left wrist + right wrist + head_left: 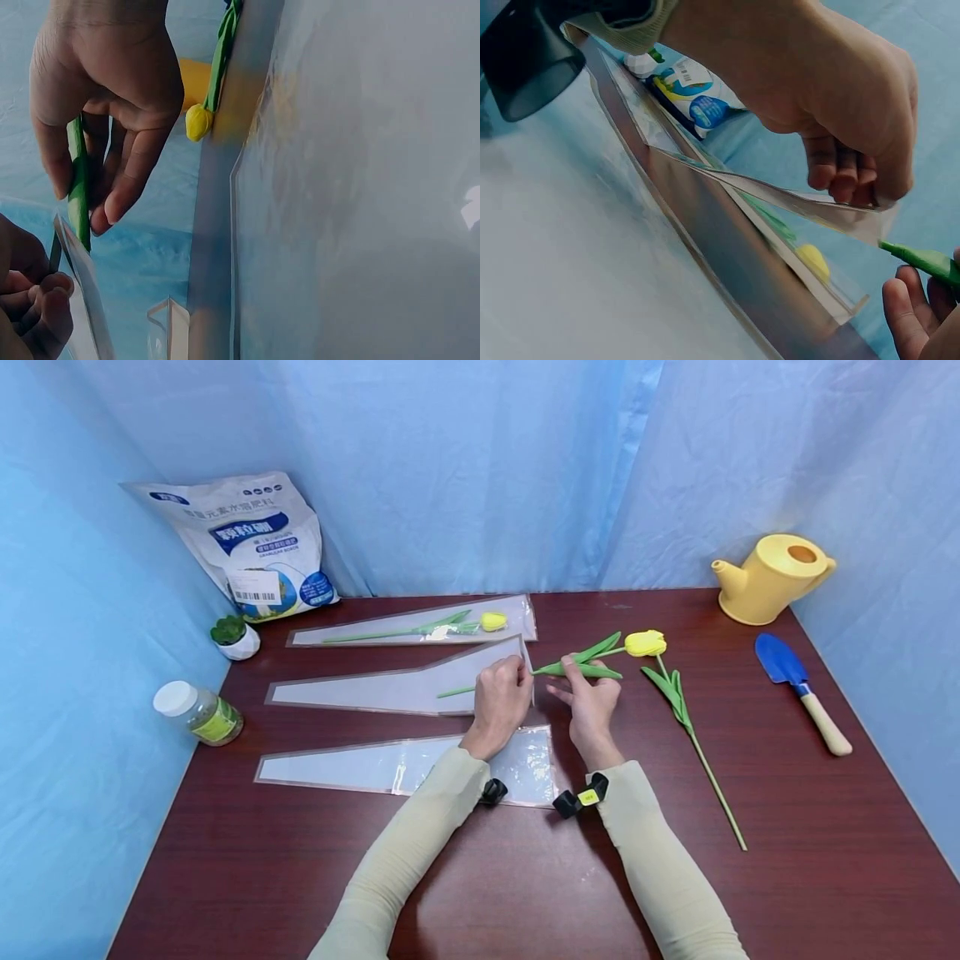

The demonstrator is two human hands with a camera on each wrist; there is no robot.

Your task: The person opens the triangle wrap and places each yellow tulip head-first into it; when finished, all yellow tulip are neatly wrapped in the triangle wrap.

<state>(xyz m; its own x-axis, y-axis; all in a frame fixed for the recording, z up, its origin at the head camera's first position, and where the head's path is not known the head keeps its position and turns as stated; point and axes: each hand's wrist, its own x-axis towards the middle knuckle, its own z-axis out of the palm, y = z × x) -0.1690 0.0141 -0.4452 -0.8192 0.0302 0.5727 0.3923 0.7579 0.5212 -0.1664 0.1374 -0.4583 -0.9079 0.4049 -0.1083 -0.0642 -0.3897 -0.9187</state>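
My left hand (498,697) pinches the open wide end of the middle flower sleeve (352,687), a tapered white and clear wrapper, raised at that end. My right hand (592,702) holds an artificial tulip by its green leaves (602,646), thumb on top. The tulip's thin stem (456,692) runs past the left hand into the sleeve. In the right wrist view, the sleeve's mouth (855,217) hangs from the left fingertips, with the green stem (922,260) at its corner. Another yellow tulip (702,760) lies to the right, its bloom beside the held one's in the head view.
A sleeve with a yellow tulip (492,622) inside lies behind; another sleeve (322,767) lies nearer, under the left forearm. At left are a fertilizer bag (247,543), a potted succulent (238,639) and a jar (198,713). At right stand a watering can (765,581) and a trowel (802,693).
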